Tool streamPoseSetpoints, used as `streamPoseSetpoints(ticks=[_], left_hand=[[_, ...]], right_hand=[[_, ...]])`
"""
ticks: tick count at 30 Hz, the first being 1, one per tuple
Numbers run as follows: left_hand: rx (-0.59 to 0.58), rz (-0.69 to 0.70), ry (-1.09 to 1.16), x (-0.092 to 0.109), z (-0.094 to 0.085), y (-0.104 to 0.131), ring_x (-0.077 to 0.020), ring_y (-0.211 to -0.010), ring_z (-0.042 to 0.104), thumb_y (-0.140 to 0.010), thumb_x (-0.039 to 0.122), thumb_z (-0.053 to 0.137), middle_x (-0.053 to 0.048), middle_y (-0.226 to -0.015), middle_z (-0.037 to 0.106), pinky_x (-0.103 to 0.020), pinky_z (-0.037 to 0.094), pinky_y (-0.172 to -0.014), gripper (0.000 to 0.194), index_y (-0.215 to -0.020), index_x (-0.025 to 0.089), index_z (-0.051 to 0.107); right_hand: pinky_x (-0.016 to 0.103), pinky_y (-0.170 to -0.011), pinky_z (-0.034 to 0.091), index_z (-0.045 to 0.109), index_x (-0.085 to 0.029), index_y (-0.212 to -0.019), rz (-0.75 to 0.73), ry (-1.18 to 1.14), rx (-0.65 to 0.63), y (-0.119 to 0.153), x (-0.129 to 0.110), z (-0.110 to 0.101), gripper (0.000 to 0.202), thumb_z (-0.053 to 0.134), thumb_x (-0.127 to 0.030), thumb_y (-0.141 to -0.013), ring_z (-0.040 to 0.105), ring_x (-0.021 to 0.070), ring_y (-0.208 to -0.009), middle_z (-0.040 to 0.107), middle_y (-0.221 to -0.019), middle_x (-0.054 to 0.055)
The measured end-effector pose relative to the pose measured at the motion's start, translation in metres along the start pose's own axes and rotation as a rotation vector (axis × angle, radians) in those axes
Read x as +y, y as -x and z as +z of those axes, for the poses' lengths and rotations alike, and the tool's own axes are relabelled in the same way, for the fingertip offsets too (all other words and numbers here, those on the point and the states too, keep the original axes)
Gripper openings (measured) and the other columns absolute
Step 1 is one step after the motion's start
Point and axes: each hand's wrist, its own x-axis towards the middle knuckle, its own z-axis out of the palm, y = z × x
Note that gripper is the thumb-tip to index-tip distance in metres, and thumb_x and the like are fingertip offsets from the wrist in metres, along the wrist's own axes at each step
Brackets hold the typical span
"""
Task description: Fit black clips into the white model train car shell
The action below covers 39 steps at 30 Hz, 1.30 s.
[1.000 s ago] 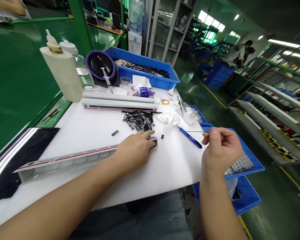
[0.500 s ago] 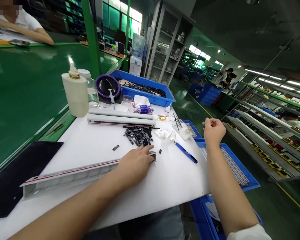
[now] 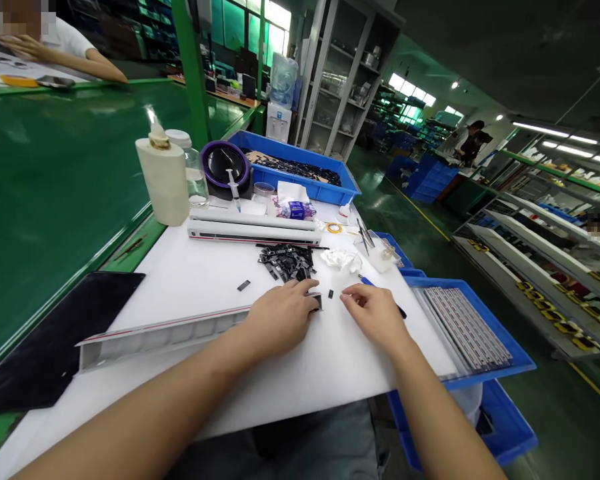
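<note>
My left hand (image 3: 280,317) rests palm down on the right end of a long grey strip with a red line (image 3: 165,333), which lies across the white table (image 3: 190,273). My right hand (image 3: 375,313) hovers low over the table just right of it, fingers loosely curled, holding nothing that I can see. A tiny black part (image 3: 331,293) lies between the two hands. A heap of small black parts (image 3: 287,260) sits just beyond my left fingers. A blue pen-like tool (image 3: 365,281) lies partly hidden behind my right hand.
A second grey strip (image 3: 253,230), a cream bottle (image 3: 164,175), a clear bottle (image 3: 193,170), a purple-rimmed dish (image 3: 225,163) and a blue bin (image 3: 300,170) stand at the back. A blue tray of strips (image 3: 467,327) is at right. A black sheet (image 3: 55,333) lies left. Another person sits far left.
My right hand came down from the raised position at the right and now hovers beside my left hand; the thin rod it held a second ago is gone from it. The left hand stayed put.
</note>
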Motion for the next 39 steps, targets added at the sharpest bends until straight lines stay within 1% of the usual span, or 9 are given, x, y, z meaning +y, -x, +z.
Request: streamPoseSetpoints(ticks=[5, 11, 17, 20, 25, 28, 31, 35, 39], left_hand=[[-0.016, -0.012, 0.003, -0.004, -0.004, -0.003, -0.0252, -0.121, 0.056, -0.093, 0.027, 0.038, -0.002, -0.144, 0.052, -0.042, 0.05, -0.097, 0.039, -0.116, 0.029, 0.07], [-0.076, -0.023, -0.015, -0.006, -0.01, -0.007, -0.0238, -0.126, 0.053, -0.094, 0.029, 0.034, 0.002, -0.146, 0.048, -0.04, 0.053, -0.094, 0.041, -0.117, 0.031, 0.068], [-0.095, -0.007, -0.005, -0.011, -0.009, -0.011, -0.0241, -0.123, 0.056, -0.095, 0.036, 0.036, 0.006, -0.15, 0.043, -0.039, 0.054, -0.093, 0.039, -0.113, 0.033, 0.07], [-0.082, -0.021, -0.025, -0.012, -0.007, -0.011, -0.0244, -0.122, 0.057, -0.095, 0.035, 0.035, 0.006, -0.151, 0.042, -0.039, 0.054, -0.091, 0.039, -0.113, 0.034, 0.07], [-0.102, 0.006, 0.027, -0.014, -0.011, -0.013, -0.023, -0.122, 0.057, -0.094, 0.035, 0.04, 0.001, -0.149, 0.046, -0.037, 0.048, -0.104, 0.038, -0.117, 0.027, 0.069], [-0.13, 0.044, 0.043, -0.008, -0.018, -0.009, -0.0226, -0.127, 0.054, -0.093, 0.029, 0.041, -0.003, -0.146, 0.05, -0.037, 0.045, -0.109, 0.039, -0.119, 0.023, 0.069], [-0.086, 0.085, -0.008, 0.012, -0.016, -0.002, -0.0223, -0.128, 0.053, -0.089, 0.017, 0.04, -0.006, -0.143, 0.053, -0.037, 0.043, -0.111, 0.043, -0.125, 0.016, 0.065], [-0.012, 0.147, -0.222, 0.059, 0.011, -0.005, -0.0299, -0.137, 0.043, -0.091, 0.013, 0.04, -0.014, -0.15, 0.042, -0.048, 0.042, -0.11, 0.044, -0.13, 0.008, 0.059], [0.002, 0.184, -0.34, 0.101, 0.031, -0.008, -0.0354, -0.144, 0.029, -0.096, 0.021, 0.036, -0.02, -0.156, 0.028, -0.06, 0.033, -0.114, 0.046, -0.136, 0.005, 0.052]], right_hand=[[0.031, -0.076, 0.047, 0.068, -0.022, -0.116, 0.04, 0.315, -0.115, 0.004, -0.017, 0.024, 0.032, 0.05, -0.032, -0.092, 0.068, 0.0203, -0.078, 0.074, -0.083, 0.004], [0.034, -0.075, 0.047, 0.063, -0.022, -0.12, 0.051, 0.566, -0.209, 0.0, -0.018, 0.032, 0.033, 0.041, -0.03, -0.096, 0.068, 0.0265, -0.09, 0.073, -0.102, 0.009], [0.034, -0.072, 0.047, 0.062, -0.019, -0.106, 0.058, 0.55, -0.227, 0.0, -0.02, 0.032, 0.029, 0.038, -0.031, -0.098, 0.067, 0.0262, -0.086, 0.071, -0.099, 0.011], [0.033, -0.071, 0.046, 0.06, -0.02, -0.11, 0.037, 0.517, -0.223, 0.002, -0.02, 0.029, 0.025, 0.04, -0.029, -0.097, 0.067, 0.0245, -0.086, 0.07, -0.101, 0.01], [0.03, -0.069, 0.044, 0.062, -0.025, -0.107, -0.056, 0.417, -0.19, 0.01, -0.018, 0.024, 0.022, 0.043, -0.027, -0.096, 0.066, 0.0211, -0.087, 0.069, -0.105, 0.003], [0.028, -0.071, 0.044, 0.065, -0.023, -0.097, -0.091, 0.269, -0.097, 0.014, -0.013, 0.022, 0.022, 0.044, -0.028, -0.096, 0.065, 0.0189, -0.085, 0.069, -0.099, 0.003], [0.026, -0.076, 0.045, 0.065, -0.021, -0.092, -0.09, 0.014, 0.139, 0.014, -0.002, 0.017, 0.022, 0.044, -0.026, -0.095, 0.064, 0.016, -0.083, 0.069, -0.092, 0.003], [0.026, -0.066, 0.049, 0.064, -0.017, -0.091, 0.048, -0.339, 0.495, 0.009, 0.02, 0.01, 0.021, 0.051, -0.034, -0.091, 0.06, 0.0131, -0.063, 0.068, -0.077, 0.002], [0.026, -0.058, 0.052, 0.063, -0.015, -0.092, 0.197, -0.601, 0.625, 0.005, 0.032, 0.007, 0.028, 0.059, -0.042, -0.086, 0.061, 0.0122, -0.057, 0.069, -0.077, 0.002]])
